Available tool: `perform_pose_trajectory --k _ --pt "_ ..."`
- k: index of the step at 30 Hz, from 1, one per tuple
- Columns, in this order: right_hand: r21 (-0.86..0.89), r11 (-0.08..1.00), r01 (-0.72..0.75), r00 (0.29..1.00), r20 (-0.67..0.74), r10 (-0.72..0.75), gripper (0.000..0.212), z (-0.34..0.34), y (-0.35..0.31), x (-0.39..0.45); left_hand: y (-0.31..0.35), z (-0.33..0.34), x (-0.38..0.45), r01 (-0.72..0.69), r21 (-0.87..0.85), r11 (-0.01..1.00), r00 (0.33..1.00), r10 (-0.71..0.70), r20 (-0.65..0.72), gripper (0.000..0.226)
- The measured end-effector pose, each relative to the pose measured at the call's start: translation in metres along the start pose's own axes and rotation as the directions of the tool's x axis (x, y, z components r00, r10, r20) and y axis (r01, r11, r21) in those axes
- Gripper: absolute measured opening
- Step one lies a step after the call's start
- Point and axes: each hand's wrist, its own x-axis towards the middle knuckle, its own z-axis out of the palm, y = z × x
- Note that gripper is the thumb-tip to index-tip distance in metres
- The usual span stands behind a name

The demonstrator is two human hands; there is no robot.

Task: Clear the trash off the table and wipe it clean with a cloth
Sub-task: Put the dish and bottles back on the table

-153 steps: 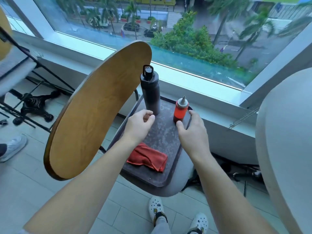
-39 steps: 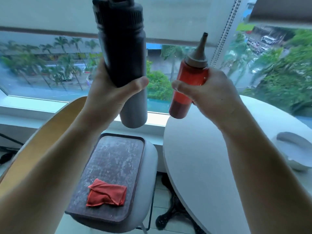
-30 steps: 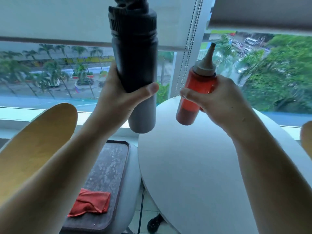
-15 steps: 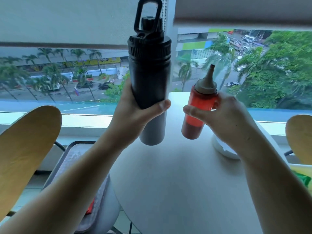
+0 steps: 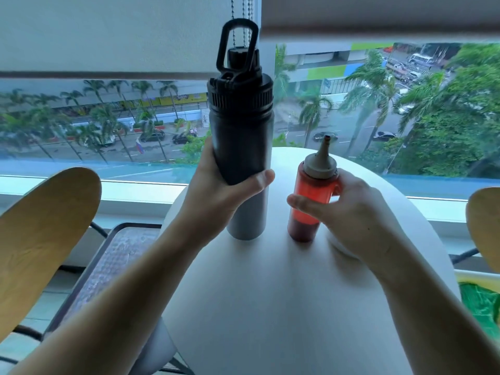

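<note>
A tall black water bottle (image 5: 240, 136) with a loop lid stands upright on the round white table (image 5: 270, 307), and my left hand (image 5: 216, 201) is wrapped around its lower half. Beside it on the right, a red squeeze bottle (image 5: 311, 201) with a grey nozzle rests on the table, gripped by my right hand (image 5: 354, 217). A white dish is mostly hidden behind my right hand. The red cloth is out of sight.
A dark tray (image 5: 113, 263) lies on a chair seat to the left of the table, with a wooden chair back (image 5: 40, 239) beside it. Another wooden chair back (image 5: 484, 228) and something yellow-green (image 5: 481, 301) sit at the right edge. A window runs behind.
Both bottles came from the tray on the chair, swung right over the table and have come down onto its top. The view turned right, so the red cloth left the frame.
</note>
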Motion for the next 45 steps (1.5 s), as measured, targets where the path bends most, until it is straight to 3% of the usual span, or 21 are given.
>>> perform_pose_trajectory --k 5,10,22,38,45 --pt "0.013 1.000 0.015 1.000 0.015 -0.015 0.076 0.001 0.006 0.000 -0.004 0.004 -0.003 0.001 0.013 1.000 1.000 -0.001 -0.016 0.064" --pt "0.051 0.998 0.045 0.998 0.032 -0.047 0.059 0.003 0.013 -0.002 -0.006 0.004 -0.005 -0.011 0.021 1.000 1.000 0.011 -0.027 0.066" --pt "0.032 0.997 0.076 0.994 0.078 -0.078 0.056 0.001 0.023 -0.009 -0.006 0.006 -0.015 -0.006 0.072 0.997 0.997 0.012 -0.074 0.069" --pt "0.107 0.972 0.210 0.972 0.084 -0.220 0.068 -0.004 0.044 -0.018 -0.014 0.009 -0.041 0.029 0.164 0.986 0.991 -0.007 -0.134 0.068" --pt "0.155 0.970 0.188 0.978 0.063 -0.199 0.068 -0.003 0.038 -0.015 -0.021 0.006 -0.044 0.070 0.204 0.977 0.992 -0.047 -0.113 0.059"
